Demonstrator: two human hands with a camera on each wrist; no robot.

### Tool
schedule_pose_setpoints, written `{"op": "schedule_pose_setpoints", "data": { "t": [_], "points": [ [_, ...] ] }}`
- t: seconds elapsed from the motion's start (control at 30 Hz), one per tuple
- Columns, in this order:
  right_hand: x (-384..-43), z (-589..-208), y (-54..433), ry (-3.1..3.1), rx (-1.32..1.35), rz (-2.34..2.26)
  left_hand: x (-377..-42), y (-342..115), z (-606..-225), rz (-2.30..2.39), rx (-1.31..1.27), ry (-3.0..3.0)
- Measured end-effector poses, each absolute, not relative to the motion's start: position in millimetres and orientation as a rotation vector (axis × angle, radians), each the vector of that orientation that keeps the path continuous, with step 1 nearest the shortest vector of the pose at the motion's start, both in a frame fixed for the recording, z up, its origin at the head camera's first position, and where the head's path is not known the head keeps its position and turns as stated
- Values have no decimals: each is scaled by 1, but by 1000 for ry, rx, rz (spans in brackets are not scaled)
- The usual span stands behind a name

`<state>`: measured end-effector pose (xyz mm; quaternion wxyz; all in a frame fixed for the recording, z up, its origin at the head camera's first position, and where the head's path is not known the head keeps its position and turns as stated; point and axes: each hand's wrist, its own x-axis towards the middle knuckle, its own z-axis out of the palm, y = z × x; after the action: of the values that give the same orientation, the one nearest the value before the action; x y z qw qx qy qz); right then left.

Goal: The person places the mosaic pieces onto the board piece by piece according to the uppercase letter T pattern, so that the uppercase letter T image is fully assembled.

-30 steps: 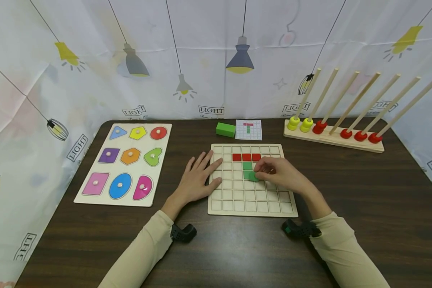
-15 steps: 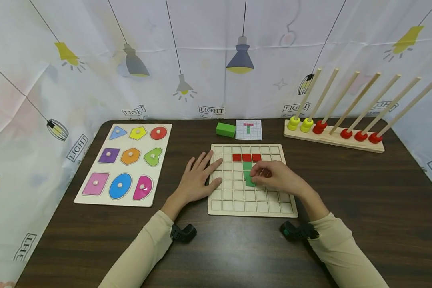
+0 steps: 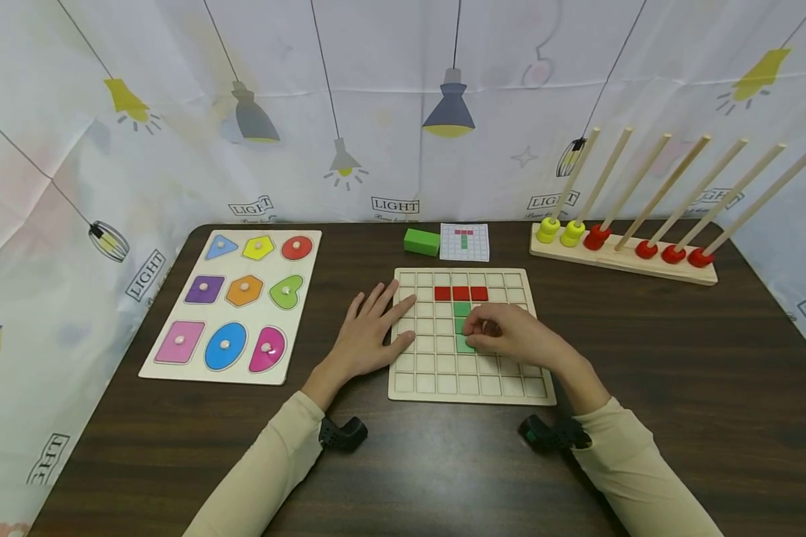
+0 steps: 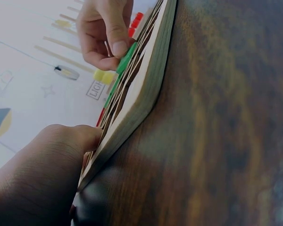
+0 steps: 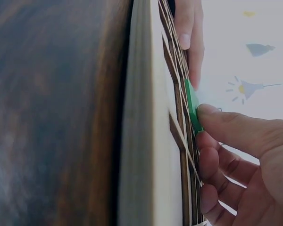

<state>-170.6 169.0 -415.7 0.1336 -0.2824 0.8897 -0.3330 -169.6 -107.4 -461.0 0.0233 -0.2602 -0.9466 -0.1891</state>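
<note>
A wooden grid board (image 3: 436, 384) lies in the middle of the table. Three red square tiles (image 3: 461, 294) form a row in it, with green tiles in a column below the middle one. My right hand (image 3: 520, 335) pinches the lowest green tile (image 5: 192, 106) between thumb and fingers, at the cell below the other green ones. In the right wrist view this tile stands slightly proud of the grid, its edge at the dividers. My left hand (image 3: 366, 335) rests with spread fingers over the board's left edge.
Behind the board are a green block (image 3: 421, 242) and a small pattern card (image 3: 464, 242) showing a red and green T. A shape puzzle board (image 3: 242, 358) lies at left. At the back right stands a peg rack (image 3: 625, 261) with yellow and red beads.
My right hand has moved the green tile slightly left and toward me, down into line with the green column. The left hand has stayed in place.
</note>
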Motion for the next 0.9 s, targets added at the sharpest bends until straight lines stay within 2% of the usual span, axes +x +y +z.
{"op": "schedule_pose_setpoints", "data": {
  "t": [0.7, 0.9],
  "points": [
    [-172, -417, 166, 2586, -803, -922, -170, -111, -464, -610, -793, -2911],
    [-171, -413, 173, 2591, -766, -975, -172, -111, -463, -775, -771, -2865]
  ]
}}
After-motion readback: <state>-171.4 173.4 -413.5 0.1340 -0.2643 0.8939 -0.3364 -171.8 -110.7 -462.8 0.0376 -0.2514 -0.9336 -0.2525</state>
